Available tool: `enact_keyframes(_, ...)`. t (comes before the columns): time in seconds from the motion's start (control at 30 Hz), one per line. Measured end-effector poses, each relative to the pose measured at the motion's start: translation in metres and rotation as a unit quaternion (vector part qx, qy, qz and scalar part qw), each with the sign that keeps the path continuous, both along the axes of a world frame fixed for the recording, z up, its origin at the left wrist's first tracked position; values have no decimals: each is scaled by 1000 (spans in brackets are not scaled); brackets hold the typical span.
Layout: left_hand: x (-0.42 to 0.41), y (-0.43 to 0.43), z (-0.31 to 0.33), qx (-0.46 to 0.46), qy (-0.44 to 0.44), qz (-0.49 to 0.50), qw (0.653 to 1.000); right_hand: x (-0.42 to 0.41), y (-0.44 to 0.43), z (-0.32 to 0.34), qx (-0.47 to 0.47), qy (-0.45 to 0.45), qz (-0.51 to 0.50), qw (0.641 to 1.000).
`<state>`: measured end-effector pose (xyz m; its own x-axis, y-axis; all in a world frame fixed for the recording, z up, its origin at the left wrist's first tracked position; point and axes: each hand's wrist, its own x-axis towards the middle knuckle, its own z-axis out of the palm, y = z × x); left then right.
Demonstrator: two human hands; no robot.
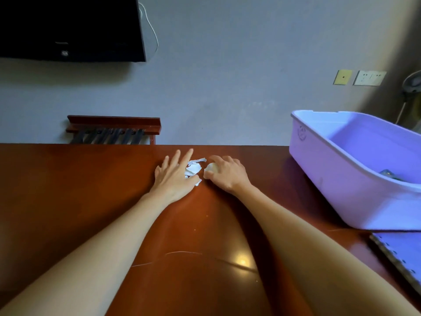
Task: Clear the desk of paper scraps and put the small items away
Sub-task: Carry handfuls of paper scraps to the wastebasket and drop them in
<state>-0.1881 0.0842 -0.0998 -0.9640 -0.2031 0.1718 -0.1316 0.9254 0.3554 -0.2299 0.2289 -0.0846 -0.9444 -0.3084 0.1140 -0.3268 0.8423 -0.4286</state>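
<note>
White torn paper scraps [193, 169] are lying far-centre on the reddish-brown wooden desk [91, 190], the flat left hand [173, 179] touching them and the right hand [227, 174] curling round a pale round lump [210, 167], so sweeping gently inward is looking wisest.

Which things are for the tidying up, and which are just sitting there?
For the job: paper scraps, pale ball held by the right hand, left hand, purple tub, desk.
Just lying about: television, wall sockets, wooden rack.
</note>
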Motion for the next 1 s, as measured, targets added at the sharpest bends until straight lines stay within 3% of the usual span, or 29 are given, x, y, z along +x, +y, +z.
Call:
enact_keyframes(0.17, 0, 4, 10, -51, 12, -46, 998, 11, 3, 2, 20, 72, -5, 997)
enact_keyframes(0.33, 19, 11, 13, -60, 101, -48, 992, 27, 8, 5, -9, 83, -27, 996)
enact_keyframes(0.6, 69, 14, 18, -69, 154, 2, 986, 67, 21, 7, 8, 107, -21, 994)
enact_keyframes(0.7, 84, 7, 19, 57, 181, 50, 980, 83, 22, 7, -7, 98, -12, 995)
enact_keyframes(0.87, 112, 2, 26, 325, 201, 131, 915, 105, 25, 8, -148, 17, -49, 988)
enact_keyframes(0.93, 124, 5, 32, 409, 186, 148, 881, 119, 28, 10, -270, -40, -89, 958)
enact_keyframes(1.0, 135, 14, 39, 457, 170, 153, 860, 138, 35, 13, -426, -107, -117, 891)
